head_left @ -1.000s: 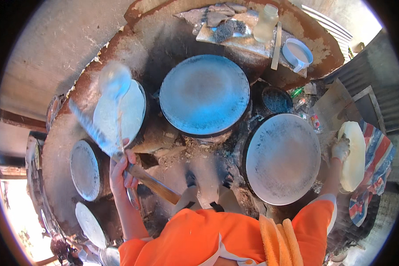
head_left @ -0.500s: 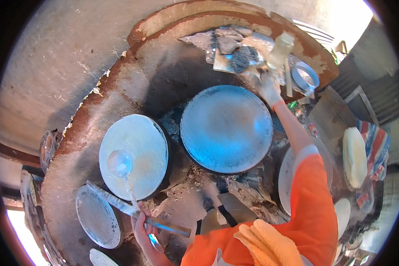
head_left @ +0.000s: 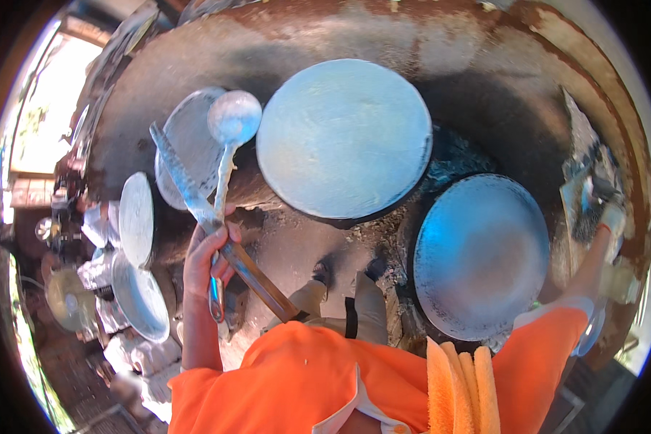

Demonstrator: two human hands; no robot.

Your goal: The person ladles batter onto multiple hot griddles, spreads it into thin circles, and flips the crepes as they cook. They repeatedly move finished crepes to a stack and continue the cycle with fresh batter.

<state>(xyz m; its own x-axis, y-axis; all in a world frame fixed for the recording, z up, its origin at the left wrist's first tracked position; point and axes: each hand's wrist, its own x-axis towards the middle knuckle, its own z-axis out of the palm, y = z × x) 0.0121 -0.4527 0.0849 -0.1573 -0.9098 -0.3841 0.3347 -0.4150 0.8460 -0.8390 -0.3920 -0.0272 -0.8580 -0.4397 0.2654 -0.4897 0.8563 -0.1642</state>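
My left hand is closed round a batter-smeared ladle and a long, flat, wooden-handled tool with a whitish blade; the two cross at the fingers. The ladle's bowl hangs over the edge of the left griddle. In the middle, a round griddle carries a pale, thin layer of batter. To its right is a griddle with a dull grey-brown surface. My right hand, whitish and perhaps gloved, reaches to the far right beside a dark clump; its fingers are too unclear to read.
A curved clay counter runs behind the griddles. Round pans stand at the left, near cluttered pale bundles. A pale jar and a blue ring-shaped object lie beside my right arm. An orange towel hangs on my chest.
The view has swung left, so the batter-covered griddle now sits mid-picture and the bare one right. My left hand still holds the ladle and flat tool; my right stays by the dark clump.
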